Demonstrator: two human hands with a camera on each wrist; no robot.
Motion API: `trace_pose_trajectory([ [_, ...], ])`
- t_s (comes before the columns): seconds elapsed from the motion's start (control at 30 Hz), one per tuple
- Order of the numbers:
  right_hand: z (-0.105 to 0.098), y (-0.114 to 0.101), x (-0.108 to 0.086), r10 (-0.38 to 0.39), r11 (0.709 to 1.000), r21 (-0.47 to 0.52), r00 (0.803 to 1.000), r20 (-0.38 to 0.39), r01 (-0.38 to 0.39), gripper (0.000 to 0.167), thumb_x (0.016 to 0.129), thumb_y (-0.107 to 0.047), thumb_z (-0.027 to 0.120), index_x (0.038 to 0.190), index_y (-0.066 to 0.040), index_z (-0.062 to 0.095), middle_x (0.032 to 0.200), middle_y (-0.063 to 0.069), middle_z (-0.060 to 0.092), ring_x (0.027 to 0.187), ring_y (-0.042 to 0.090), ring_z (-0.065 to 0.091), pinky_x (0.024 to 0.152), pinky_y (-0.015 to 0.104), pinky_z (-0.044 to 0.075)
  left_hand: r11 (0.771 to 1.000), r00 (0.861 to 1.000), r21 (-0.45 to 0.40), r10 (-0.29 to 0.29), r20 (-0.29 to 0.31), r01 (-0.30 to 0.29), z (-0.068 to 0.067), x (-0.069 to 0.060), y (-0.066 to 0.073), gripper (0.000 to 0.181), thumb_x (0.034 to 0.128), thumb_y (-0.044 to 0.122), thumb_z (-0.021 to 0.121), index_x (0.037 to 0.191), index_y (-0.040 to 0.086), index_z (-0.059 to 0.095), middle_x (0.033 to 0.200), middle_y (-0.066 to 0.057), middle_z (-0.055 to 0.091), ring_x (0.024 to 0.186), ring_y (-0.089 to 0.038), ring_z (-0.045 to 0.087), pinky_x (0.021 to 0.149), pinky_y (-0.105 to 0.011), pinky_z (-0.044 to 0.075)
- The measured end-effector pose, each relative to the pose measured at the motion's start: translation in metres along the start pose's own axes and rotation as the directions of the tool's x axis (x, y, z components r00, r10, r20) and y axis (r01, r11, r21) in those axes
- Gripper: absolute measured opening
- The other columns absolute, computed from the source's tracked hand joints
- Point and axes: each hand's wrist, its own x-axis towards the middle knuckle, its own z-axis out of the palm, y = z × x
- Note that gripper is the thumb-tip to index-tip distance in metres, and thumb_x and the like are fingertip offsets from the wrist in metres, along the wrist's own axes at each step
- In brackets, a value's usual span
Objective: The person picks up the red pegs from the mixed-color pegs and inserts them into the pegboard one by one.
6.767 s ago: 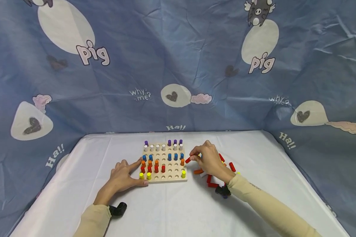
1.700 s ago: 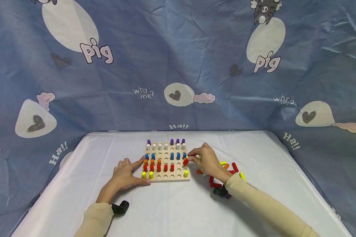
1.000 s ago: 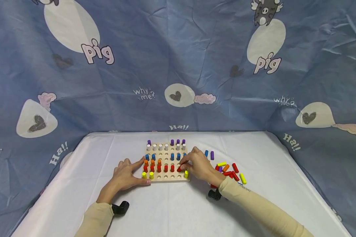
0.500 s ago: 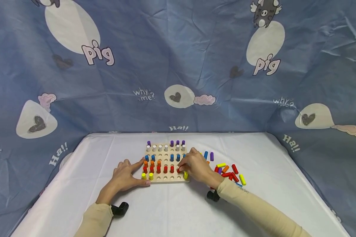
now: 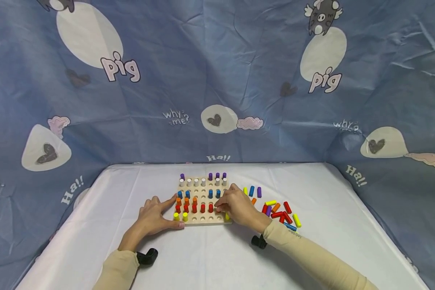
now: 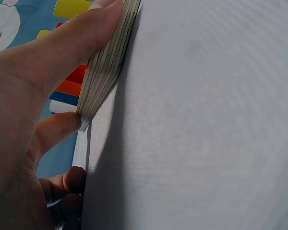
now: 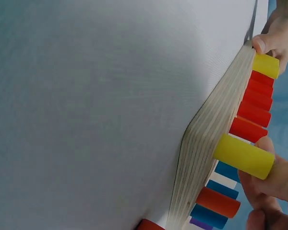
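In the head view, a pale wooden pegboard bears rows of purple, white, blue, orange, red and yellow pegs. My left hand steadies its left side, with the straight thumb along the front edge and the index finger touching the left edge. My right hand pinches a red peg upright at the right part of the red row; the fingers hide most of it. A yellow peg stands beside the right thumb in the right wrist view. The left thumb covers the board's near corner in the left wrist view.
Loose pegs in several colours lie to the right of the board, among them a red peg, a yellow peg and a blue peg. A white cloth covers the table. Behind hangs a blue printed curtain.
The red row has gained a peg since the oldest frame. My right hand has carried another red peg left from the board's right edge into that row. The left hand keeps its place.
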Motion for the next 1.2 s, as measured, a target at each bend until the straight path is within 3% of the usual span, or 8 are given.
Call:
trace_pose_trajectory([
  [0.2, -0.006, 0.001, -0.001, 0.000, 0.999, 0.046, 0.999, 0.047, -0.002, 0.012, 0.091, -0.008, 0.084, 0.100, -0.015, 0.088, 0.087, -0.005, 0.077, 0.083, 0.012, 0.053, 0.076, 0.027, 0.038, 1.000, 1.000, -0.001, 0.003, -0.005, -0.003, 0.000, -0.001, -0.001, 0.116, 0.0644, 0.071, 0.091, 0.162, 0.026, 0.047, 0.097, -0.010, 0.046, 0.087, -0.025, 0.036, 0.073, -0.038, 0.029],
  [0.37, -0.015, 0.003, -0.006, 0.004, 0.996, 0.084, 0.999, 0.035, -0.007, 0.022, 0.090, -0.001, 0.081, 0.106, -0.015, 0.087, 0.090, -0.001, 0.075, 0.086, 0.015, 0.050, 0.077, 0.028, 0.039, 1.000, 1.000, 0.005, -0.001, 0.001, 0.001, 0.000, -0.001, -0.001, 0.116, 0.0641, 0.072, 0.091, 0.161, 0.025, 0.048, 0.098, -0.010, 0.046, 0.088, -0.025, 0.036, 0.073, -0.038, 0.029],
  [0.53, -0.030, 0.012, -0.014, 0.073, 0.995, 0.074, 0.997, 0.010, -0.074, 0.021, 0.091, -0.003, 0.082, 0.108, -0.013, 0.086, 0.089, -0.002, 0.076, 0.085, 0.014, 0.048, 0.076, 0.029, 0.037, 1.000, 1.000, 0.003, -0.006, 0.003, 0.006, 0.001, -0.001, -0.001, 0.116, 0.0637, 0.071, 0.091, 0.161, 0.024, 0.048, 0.098, -0.010, 0.046, 0.088, -0.025, 0.036, 0.073, -0.038, 0.029],
  [0.67, -0.047, 0.028, -0.023, 0.151, 0.988, 0.033, 0.989, 0.001, -0.151, 0.019, 0.091, -0.010, 0.083, 0.110, -0.012, 0.086, 0.090, -0.002, 0.075, 0.082, 0.014, 0.045, 0.073, 0.028, 0.037, 1.000, 1.000, 0.004, -0.001, -0.003, 0.001, 0.000, -0.001, -0.001, 0.116, 0.0644, 0.071, 0.091, 0.161, 0.025, 0.048, 0.096, -0.010, 0.045, 0.087, -0.025, 0.036, 0.073, -0.038, 0.028],
  [0.9, -0.078, 0.069, -0.046, 0.186, 0.982, -0.029, 0.982, 0.029, -0.185, 0.021, 0.089, -0.010, 0.085, 0.109, -0.005, 0.085, 0.096, 0.007, 0.080, 0.086, 0.025, 0.057, 0.077, 0.034, 0.039, 1.000, 1.000, -0.004, -0.001, 0.003, 0.001, 0.001, 0.000, -0.001, 0.115, 0.0649, 0.071, 0.090, 0.161, 0.025, 0.047, 0.095, -0.009, 0.043, 0.085, -0.025, 0.034, 0.072, -0.038, 0.026],
  [1.2, -0.106, 0.100, -0.079, 0.311, 0.948, -0.105, 0.947, 0.087, -0.301, 0.022, 0.088, -0.006, 0.085, 0.110, -0.002, 0.084, 0.098, 0.012, 0.081, 0.085, 0.028, 0.053, 0.077, 0.037, 0.035, 1.000, 1.000, -0.004, -0.003, 0.012, 0.003, 0.000, 0.000, -0.001, 0.116, 0.0655, 0.070, 0.090, 0.162, 0.024, 0.046, 0.095, -0.010, 0.043, 0.086, -0.026, 0.034, 0.072, -0.038, 0.027],
])
